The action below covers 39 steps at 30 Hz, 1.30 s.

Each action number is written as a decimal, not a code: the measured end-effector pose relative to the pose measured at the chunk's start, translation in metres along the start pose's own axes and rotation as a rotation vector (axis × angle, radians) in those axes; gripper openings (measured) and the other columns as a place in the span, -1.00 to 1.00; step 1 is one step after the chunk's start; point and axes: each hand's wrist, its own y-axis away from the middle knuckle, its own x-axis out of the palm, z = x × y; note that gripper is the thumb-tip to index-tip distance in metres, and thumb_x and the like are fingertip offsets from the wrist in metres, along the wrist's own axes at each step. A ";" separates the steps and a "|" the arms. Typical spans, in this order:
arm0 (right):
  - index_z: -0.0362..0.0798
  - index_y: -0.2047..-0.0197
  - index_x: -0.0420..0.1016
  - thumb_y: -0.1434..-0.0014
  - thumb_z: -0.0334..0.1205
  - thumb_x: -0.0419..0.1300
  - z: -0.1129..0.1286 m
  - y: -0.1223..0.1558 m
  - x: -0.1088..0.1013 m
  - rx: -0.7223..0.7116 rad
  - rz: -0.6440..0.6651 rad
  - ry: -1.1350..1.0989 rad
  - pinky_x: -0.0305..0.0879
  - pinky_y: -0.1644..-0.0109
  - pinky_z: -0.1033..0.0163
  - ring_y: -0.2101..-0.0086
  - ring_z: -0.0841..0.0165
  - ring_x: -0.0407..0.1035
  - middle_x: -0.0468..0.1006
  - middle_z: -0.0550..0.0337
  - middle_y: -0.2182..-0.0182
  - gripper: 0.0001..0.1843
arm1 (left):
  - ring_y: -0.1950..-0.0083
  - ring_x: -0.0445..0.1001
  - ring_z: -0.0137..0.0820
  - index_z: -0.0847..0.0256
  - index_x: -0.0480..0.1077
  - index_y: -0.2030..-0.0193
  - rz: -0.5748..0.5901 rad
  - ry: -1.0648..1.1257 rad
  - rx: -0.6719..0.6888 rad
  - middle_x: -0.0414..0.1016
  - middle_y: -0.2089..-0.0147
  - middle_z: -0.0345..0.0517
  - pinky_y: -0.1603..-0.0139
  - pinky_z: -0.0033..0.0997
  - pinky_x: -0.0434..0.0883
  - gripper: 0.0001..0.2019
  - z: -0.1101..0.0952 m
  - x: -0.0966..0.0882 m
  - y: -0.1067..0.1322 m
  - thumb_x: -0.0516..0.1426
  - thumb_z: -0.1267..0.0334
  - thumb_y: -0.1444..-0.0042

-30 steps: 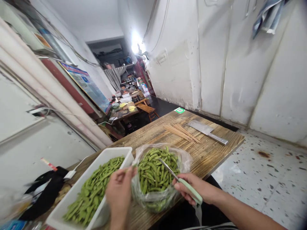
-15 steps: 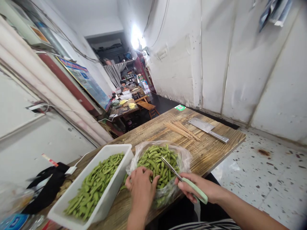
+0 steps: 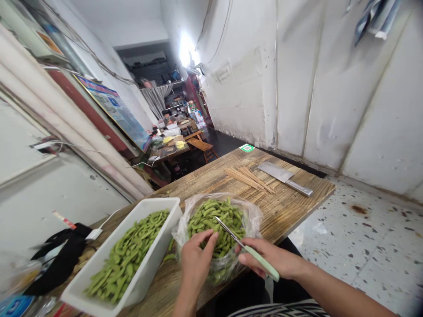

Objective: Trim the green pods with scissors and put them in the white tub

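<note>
My right hand (image 3: pixel 264 256) grips a pair of scissors (image 3: pixel 246 247) with pale green handles, its metal blades pointing up and left over the edamame pods (image 3: pixel 228 215) in a clear plastic bag (image 3: pixel 254 215). Just left of the blades, my left hand (image 3: pixel 198 253) pinches an edamame pod between thumb and fingertips at the near side of the heap; the fingers mostly hide it. On the left stands a long white plastic tub (image 3: pixel 150 264), with many green pods (image 3: pixel 127 257) in it. A few loose pods (image 3: pixel 170 251) lie between tub and bag.
Beyond the bag, thin wooden skewers (image 3: pixel 249 178) and a cleaver (image 3: pixel 284 177) lie on the wooden table (image 3: pixel 211 182). A green-and-white code card (image 3: pixel 247 148) is at the far corner. A black bag (image 3: pixel 61 259) and white charger (image 3: pixel 94 234) sit left of the tub.
My left hand has lifted from the pods, its thumb and fingertips coming together in a pinch near the blades. The scissors have shifted slightly left. The view has moved a little.
</note>
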 end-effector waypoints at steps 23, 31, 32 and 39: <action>-0.11 0.12 0.30 -0.09 0.32 0.14 -0.005 -0.005 0.006 -0.001 -0.046 -0.010 0.07 0.61 0.46 0.64 0.56 0.13 0.25 0.43 0.62 -0.37 | 0.33 0.55 -0.34 0.29 0.47 0.40 0.023 0.782 -0.326 0.53 0.44 -0.15 0.33 -0.43 0.45 -0.59 -0.015 -0.001 -0.005 0.39 0.05 0.34; -0.12 0.12 0.33 -0.05 0.29 0.20 0.001 -0.007 0.011 -0.009 -0.027 -0.045 0.05 0.61 0.46 0.67 0.57 0.08 0.22 0.46 0.67 -0.37 | 0.38 0.53 -0.38 0.32 0.48 0.43 0.050 0.789 -0.336 0.53 0.48 -0.15 0.38 -0.46 0.42 -0.61 -0.015 -0.001 -0.003 0.40 0.07 0.31; -0.12 0.13 0.34 -0.05 0.28 0.22 0.001 -0.007 0.011 0.001 -0.031 -0.062 0.05 0.62 0.46 0.68 0.57 0.07 0.21 0.46 0.68 -0.39 | 0.39 0.53 -0.38 0.32 0.48 0.43 0.053 0.787 -0.332 0.53 0.48 -0.14 0.38 -0.46 0.42 -0.62 -0.014 -0.001 -0.002 0.39 0.06 0.30; -0.10 0.22 0.36 -0.01 0.19 0.30 -0.003 -0.010 0.011 0.080 -0.069 -0.126 0.03 0.70 0.50 0.71 0.61 0.01 0.16 0.49 0.68 -0.48 | 0.39 0.54 -0.33 0.32 0.47 0.44 0.053 0.759 -0.320 0.52 0.48 -0.13 0.38 -0.41 0.43 -0.60 -0.014 0.004 -0.003 0.38 0.03 0.32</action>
